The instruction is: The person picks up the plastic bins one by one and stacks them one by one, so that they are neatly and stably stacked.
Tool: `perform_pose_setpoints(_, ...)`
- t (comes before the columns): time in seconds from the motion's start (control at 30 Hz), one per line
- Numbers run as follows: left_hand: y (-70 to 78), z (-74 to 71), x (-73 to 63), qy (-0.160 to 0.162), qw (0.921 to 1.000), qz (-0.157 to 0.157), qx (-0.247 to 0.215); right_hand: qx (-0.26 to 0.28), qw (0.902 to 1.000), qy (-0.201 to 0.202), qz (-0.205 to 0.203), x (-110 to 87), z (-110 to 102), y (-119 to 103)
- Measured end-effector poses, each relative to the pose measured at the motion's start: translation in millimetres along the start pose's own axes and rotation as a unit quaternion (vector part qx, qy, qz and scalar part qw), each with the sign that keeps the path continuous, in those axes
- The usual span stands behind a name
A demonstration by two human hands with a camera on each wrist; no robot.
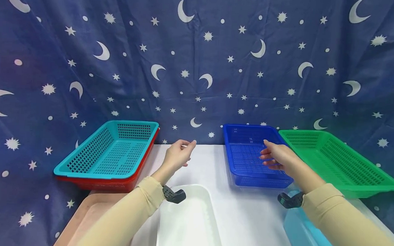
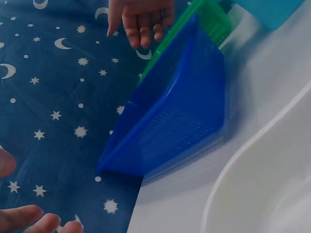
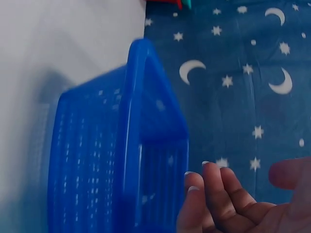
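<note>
My left hand hovers over the white table between the baskets, fingers loosely bent and nothing in them. Over the right part of the blue basket is my right hand, its fingers relaxed and apart, also holding nothing. The right wrist view shows the fingertips beside the rim of that basket. In the left wrist view only some fingers of the left hand show at the lower left corner. The blue basket has perforated walls and nothing visible inside.
A turquoise basket sits in a red one at left, above a beige tray. A white tray lies in the middle front. Right are a green basket and a light-blue bin. A starry curtain hangs behind.
</note>
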State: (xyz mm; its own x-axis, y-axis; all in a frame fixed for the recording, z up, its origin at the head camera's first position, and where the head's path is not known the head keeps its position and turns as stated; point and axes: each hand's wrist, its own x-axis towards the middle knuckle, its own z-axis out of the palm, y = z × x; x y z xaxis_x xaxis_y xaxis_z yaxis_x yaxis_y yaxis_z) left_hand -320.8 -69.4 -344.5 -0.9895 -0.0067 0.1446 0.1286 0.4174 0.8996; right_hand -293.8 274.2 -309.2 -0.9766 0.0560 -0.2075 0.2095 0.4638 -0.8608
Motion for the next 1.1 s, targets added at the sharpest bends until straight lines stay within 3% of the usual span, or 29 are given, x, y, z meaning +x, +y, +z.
perform_pose_setpoints(0.23,-1.1,27.9,8.0,-0.069,0.9914,-0.061,-0.093,-0.07,0.9971,0.027,-0.009,-6.1,-32.7,23.8)
perform_pose_setpoints(0.6,-1.3,71.1,12.1,-0.101,0.9865,-0.067,-0.11,-0.112,0.9908,0.075,-0.009,-6.5,-55.5,45.9)
perform_pose_setpoints(0.8,4.0,94.8,12.4,-0.128,0.9814,-0.071,-0.125,-0.202,0.9731,0.111,0.002,-17.3,-74.0,53.2)
perform_pose_setpoints(0.97,6.8,103.9,15.1,-0.13,0.981,-0.082,-0.118,-0.302,0.9464,0.115,0.01,-23.0,-84.5,55.5)
perform_pose_setpoints(1.1,7.5,110.2,16.0,-0.131,0.9801,-0.093,-0.116,-0.332,0.9374,0.105,0.021,-23.7,-88.5,61.8)
